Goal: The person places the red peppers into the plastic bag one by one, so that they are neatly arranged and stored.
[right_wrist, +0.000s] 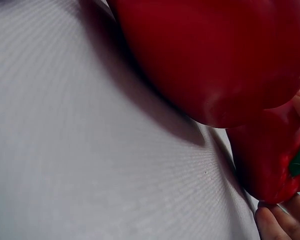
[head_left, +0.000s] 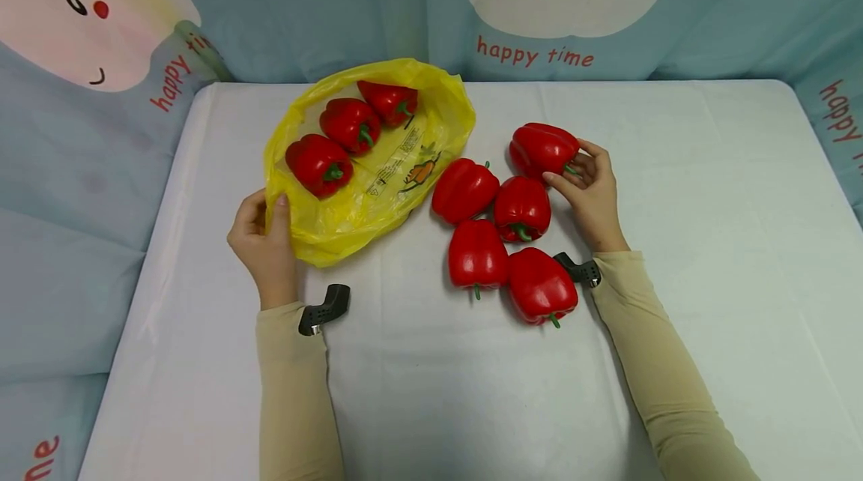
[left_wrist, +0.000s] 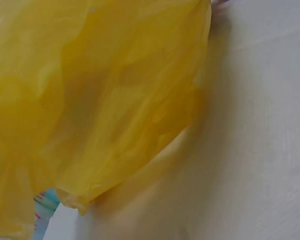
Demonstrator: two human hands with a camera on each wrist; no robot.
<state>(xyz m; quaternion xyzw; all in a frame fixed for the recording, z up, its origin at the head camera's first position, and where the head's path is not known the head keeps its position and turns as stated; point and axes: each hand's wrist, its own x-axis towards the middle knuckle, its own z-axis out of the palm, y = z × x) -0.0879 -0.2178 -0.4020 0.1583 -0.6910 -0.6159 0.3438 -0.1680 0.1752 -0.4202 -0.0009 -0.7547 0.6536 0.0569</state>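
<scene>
Left hand (head_left: pixel 264 250): thumb over the near-left rim of the yellow bag (head_left: pixel 441 118), fingers outside, pinching the plastic. Bag sits upper left of centre, mouth wide, three peppers inside: lower one (head_left: pixel 319 165), middle one (head_left: pixel 350 125), upper one (head_left: pixel 389 100). Right hand (head_left: pixel 592 192), right of centre: thumb and curled fingers grip the stem end of one red pepper (head_left: pixel 542 147), opened about pepper-wide. Can't tell if it's off the table (head_left: pixel 404 391). Four loose peppers (head_left: pixel 479 255) clustered centre-right, just below it. Left wrist view is mostly bag. Patterned curtain (head_left: pixel 337 1) across top.
</scene>
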